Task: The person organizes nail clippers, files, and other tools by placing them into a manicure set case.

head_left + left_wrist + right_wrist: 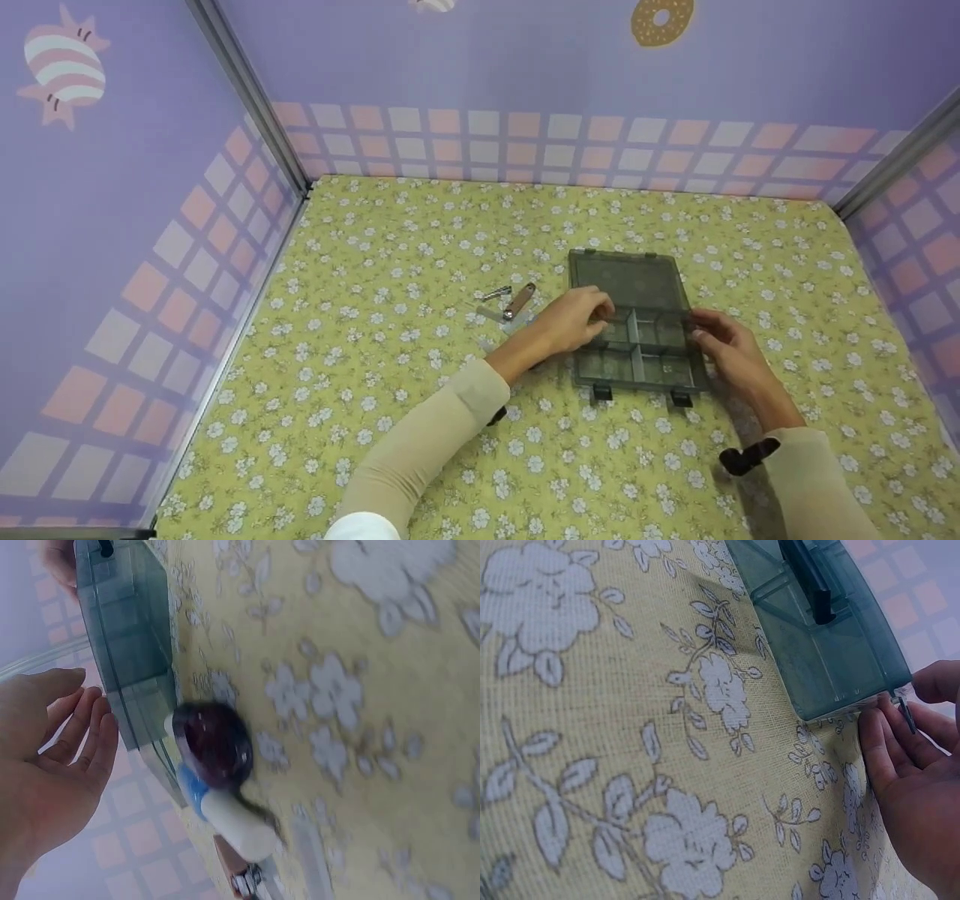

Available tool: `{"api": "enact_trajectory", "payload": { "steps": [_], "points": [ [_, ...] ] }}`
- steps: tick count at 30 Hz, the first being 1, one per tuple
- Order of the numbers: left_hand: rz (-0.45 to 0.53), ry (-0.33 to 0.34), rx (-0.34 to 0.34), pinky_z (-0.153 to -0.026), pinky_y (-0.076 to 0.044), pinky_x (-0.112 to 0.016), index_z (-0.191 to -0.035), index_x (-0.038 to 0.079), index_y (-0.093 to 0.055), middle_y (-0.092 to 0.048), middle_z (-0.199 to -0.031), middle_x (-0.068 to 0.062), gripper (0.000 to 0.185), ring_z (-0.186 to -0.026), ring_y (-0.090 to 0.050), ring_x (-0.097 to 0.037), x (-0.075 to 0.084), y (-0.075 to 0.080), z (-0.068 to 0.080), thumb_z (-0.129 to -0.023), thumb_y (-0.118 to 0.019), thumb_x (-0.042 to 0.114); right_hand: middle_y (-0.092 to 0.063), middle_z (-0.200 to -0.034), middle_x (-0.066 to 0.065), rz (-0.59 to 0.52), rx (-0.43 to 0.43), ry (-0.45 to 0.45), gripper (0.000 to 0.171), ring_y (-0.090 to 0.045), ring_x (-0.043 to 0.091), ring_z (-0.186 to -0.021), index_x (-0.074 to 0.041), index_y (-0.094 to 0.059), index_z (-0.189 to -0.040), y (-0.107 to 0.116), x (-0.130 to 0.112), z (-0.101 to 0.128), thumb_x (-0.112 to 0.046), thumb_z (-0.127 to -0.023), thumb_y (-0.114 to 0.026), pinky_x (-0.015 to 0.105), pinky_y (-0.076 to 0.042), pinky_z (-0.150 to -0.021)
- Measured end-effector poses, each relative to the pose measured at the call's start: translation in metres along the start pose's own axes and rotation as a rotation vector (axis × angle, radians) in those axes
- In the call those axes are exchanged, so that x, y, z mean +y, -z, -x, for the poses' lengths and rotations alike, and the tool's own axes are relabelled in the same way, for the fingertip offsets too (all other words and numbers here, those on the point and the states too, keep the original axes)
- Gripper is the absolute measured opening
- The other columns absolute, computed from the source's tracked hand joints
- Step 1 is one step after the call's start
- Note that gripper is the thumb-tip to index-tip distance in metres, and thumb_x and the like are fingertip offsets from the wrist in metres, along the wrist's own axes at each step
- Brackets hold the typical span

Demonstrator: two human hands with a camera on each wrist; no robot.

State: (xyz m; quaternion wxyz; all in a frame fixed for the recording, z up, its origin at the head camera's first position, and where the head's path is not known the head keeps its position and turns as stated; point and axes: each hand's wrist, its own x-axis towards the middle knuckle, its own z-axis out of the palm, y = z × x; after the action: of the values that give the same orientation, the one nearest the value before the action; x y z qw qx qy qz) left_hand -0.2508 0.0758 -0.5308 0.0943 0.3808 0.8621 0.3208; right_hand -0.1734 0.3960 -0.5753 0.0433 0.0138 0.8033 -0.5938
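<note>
A dark translucent plastic storage box (pixel 636 346) with divided compartments lies on the flowered cloth, its lid (pixel 622 277) folded back at the far side. My left hand (pixel 571 319) hovers at its left edge, fingers loosely bent and nothing visible in them; the left wrist view has this hand (pixel 60 735) beside the box wall (pixel 124 622). At the right side, my right hand (pixel 731 356) grips the box edge. Seen from the right wrist, the thumb (pixel 936 682) is at the rim and the fingers (pixel 885 742) lie against the end wall (pixel 855 694).
Left of the box lie a brown-handled metal tool (pixel 519 301), a small silver tool (pixel 496 293) and a clear strip (pixel 489 313). A glossy dark red oval thing (pixel 214 746) and a white cylinder with a blue band (pixel 240 825) sit near the left wrist. Patterned walls (pixel 480 142) enclose the table.
</note>
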Motion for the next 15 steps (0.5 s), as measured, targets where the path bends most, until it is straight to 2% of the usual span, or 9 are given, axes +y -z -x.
{"api": "enact_trajectory", "payload": {
  "steps": [7,15],
  "points": [
    [-0.03,0.084,0.031,-0.092,-0.054,-0.025,-0.133,0.009,-0.069,-0.065,-0.124,-0.002,0.028,-0.112,-0.064,-0.014,-0.016,0.02,0.013,-0.107,-0.067,0.018,-0.046,-0.152,0.028,-0.002,0.001,0.012,0.052,-0.055,0.011,-0.125,0.006,-0.042,-0.157,0.0,-0.001,0.0,-0.019,-0.113,-0.054,0.016,-0.052,-0.094],
    [-0.066,0.196,0.102,-0.096,-0.056,-0.031,-0.135,0.007,-0.068,-0.066,-0.127,-0.004,0.031,-0.115,-0.064,-0.019,-0.053,0.048,0.031,-0.105,-0.068,0.016,-0.044,-0.155,0.028,-0.001,-0.012,0.001,0.055,-0.052,0.006,-0.126,0.005,-0.039,-0.158,0.001,-0.001,0.001,-0.022,-0.113,-0.054,0.015,-0.05,-0.094]
  ]
}}
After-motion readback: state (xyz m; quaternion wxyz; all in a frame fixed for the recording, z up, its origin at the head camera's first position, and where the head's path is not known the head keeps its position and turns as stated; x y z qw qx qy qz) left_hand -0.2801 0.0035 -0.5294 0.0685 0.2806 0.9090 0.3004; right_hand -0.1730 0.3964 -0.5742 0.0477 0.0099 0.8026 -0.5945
